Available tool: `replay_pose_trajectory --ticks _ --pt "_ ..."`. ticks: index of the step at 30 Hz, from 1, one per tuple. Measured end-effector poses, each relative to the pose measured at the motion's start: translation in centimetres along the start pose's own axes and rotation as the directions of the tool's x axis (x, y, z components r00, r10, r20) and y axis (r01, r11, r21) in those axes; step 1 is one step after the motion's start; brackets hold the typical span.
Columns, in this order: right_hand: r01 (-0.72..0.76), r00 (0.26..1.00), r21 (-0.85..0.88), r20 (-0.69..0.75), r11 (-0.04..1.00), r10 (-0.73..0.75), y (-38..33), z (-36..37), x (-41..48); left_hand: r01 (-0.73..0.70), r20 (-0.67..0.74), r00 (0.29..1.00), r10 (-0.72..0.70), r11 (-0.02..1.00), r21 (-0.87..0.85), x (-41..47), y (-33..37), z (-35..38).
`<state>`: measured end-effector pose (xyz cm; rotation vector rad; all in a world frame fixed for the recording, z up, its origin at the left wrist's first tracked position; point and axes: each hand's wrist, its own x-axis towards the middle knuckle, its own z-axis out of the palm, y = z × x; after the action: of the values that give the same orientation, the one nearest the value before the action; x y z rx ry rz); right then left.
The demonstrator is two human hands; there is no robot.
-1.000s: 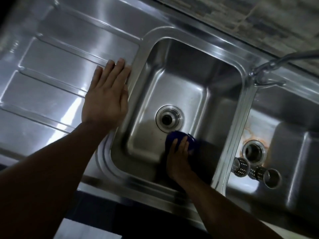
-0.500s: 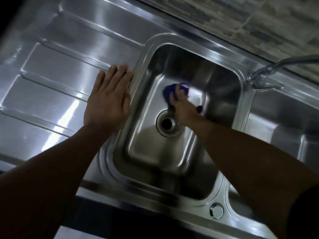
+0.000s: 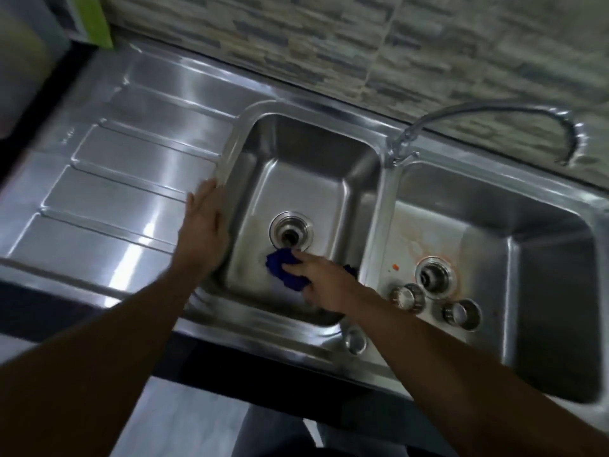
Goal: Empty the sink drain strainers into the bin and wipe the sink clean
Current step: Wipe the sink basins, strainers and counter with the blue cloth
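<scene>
A steel double sink fills the view. In the left basin (image 3: 306, 166), my right hand (image 3: 324, 278) presses a dark blue cloth (image 3: 286, 268) on the bottom, just in front of the open drain (image 3: 290, 233). My left hand (image 3: 204, 225) rests flat on the basin's left rim. The right basin (image 3: 494, 212) has orange stains around its drain (image 3: 435, 277). Two metal strainers lie on their sides in front of that drain, one (image 3: 408, 297) nearer the divider and one (image 3: 461, 314) to its right.
A curved tap (image 3: 494, 108) rises behind the divider and arches over the right basin. The ribbed drainboard (image 3: 115, 179) stretches to the left. A tiled wall (image 3: 362, 44) runs along the back. A green box (image 3: 95, 21) stands at the far left corner.
My right hand has swept the blue cloth from behind the drain back to the front of the left basin. The view has pulled back, showing the right basin and strainers again.
</scene>
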<state>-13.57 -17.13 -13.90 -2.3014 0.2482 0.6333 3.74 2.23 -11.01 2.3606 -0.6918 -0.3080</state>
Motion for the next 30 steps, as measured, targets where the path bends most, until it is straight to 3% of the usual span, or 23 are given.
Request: replay_pose_trajectory --ticks 3,6,8,10,13,15,18,22,26,30 --pt "0.050 0.960 0.201 -0.279 0.978 0.009 -1.2 -2.0 -4.5 -0.065 0.110 0.992 0.062 0.998 0.022 -4.7 3.5 2.3" --pt "0.095 0.815 0.218 -0.577 0.971 0.049 -2.2 -4.1 -9.1 -0.143 0.235 0.966 0.112 0.983 0.118 -8.4 6.3 4.7" --pt "0.058 0.710 0.210 -0.695 0.976 0.108 -2.5 -4.5 -11.8 -0.194 0.280 0.950 0.139 0.965 0.178 -10.7 7.8 6.0" --pt "-0.072 0.703 0.152 -0.693 0.986 0.159 -2.3 -3.4 -13.8 -0.229 0.333 0.932 0.143 0.945 0.234 -13.0 8.9 7.1" --pt "-0.225 0.847 0.013 -0.491 0.974 0.202 -1.1 1.4 -15.0 -0.246 0.366 0.923 0.118 0.912 0.328 -14.6 9.4 7.9" --pt "-0.261 0.871 -0.120 -0.457 0.958 0.180 -0.4 4.0 -14.7 -0.149 0.405 0.914 0.022 0.947 0.284 -14.3 9.0 8.2" --pt "-0.243 0.798 -0.172 -0.595 0.955 0.096 0.8 4.0 -11.5 -0.141 0.434 0.901 0.008 0.951 0.275 -13.8 8.3 8.7" --pt "-0.277 0.723 0.063 -0.644 0.959 0.251 4.3 -2.0 -4.2 -0.204 0.405 0.910 0.091 0.948 0.245 -13.9 8.5 8.4" --pt "-0.281 0.674 0.181 -0.662 0.943 0.328 6.5 -8.1 0.4 -0.234 0.445 0.890 0.103 0.939 0.251 -13.5 8.0 8.8" --pt "-0.216 0.637 0.273 -0.689 0.938 0.347 4.8 -6.0 -1.8 -0.254 0.452 0.885 0.113 0.931 0.264 -13.6 8.0 8.9"
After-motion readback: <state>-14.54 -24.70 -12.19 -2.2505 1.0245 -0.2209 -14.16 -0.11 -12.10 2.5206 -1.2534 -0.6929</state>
